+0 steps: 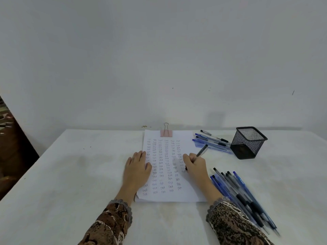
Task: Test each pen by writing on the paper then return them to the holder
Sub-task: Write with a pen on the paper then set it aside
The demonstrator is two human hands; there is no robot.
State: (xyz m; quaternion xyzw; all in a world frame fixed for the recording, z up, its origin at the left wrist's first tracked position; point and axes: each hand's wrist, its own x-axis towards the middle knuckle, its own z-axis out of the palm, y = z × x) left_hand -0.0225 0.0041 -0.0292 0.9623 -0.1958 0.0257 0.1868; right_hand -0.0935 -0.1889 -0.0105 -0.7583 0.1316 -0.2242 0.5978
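Pen (201,152) pinched by right hand (195,166) fingers (185,157), tip on paper (187,195); left hand (138,167) flat.

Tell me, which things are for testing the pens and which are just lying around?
For the job: the paper, the pen gripped by the right hand, the pile of pens, the mesh holder, the loose pens beside it.
Just lying about: the pink binder clip at the paper's top edge, the brown furniture at the left.
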